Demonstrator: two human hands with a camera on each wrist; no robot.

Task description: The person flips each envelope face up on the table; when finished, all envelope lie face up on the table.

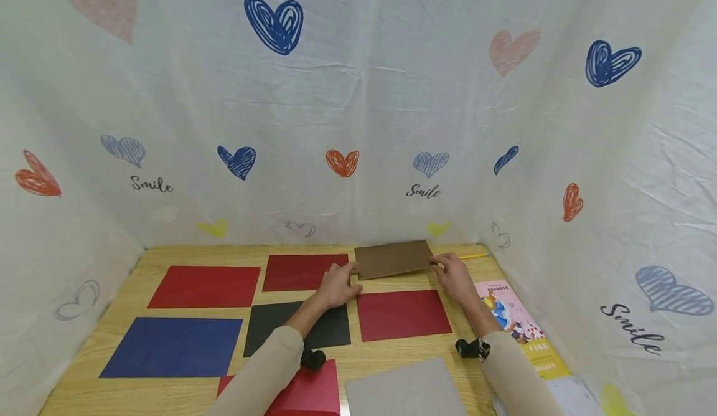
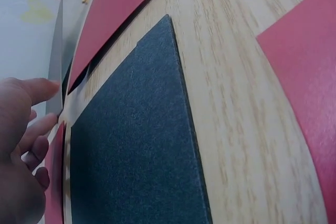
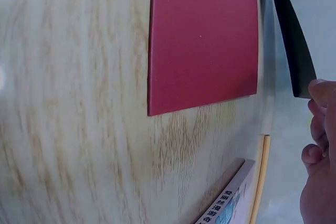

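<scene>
A brown rectangular card [image 1: 392,260] is raised at a slant at the back of the table. My right hand [image 1: 452,274] pinches its right end between thumb and fingers; the right wrist view shows the card [image 3: 296,45] nearly edge-on, dark, with its corner in that grip. At the other end my left hand [image 1: 337,286] has thumb and forefinger at the card's near left corner. From the left wrist, the left hand's fingertips [image 2: 50,88] meet the card's thin edge. Below the card lies a crimson card [image 1: 403,315], and a black card [image 1: 280,329] lies partly under the left forearm.
Left are a red card [image 1: 204,286], a dark red card [image 1: 297,273] and a blue card [image 1: 173,347]. Nearer lie a pinkish-red one [image 1: 313,391] and a grey one [image 1: 406,391]. Right, a yellow pencil [image 1: 475,256] lies behind a pink book [image 1: 506,310]. A heart-printed curtain [image 1: 358,104] surrounds the table.
</scene>
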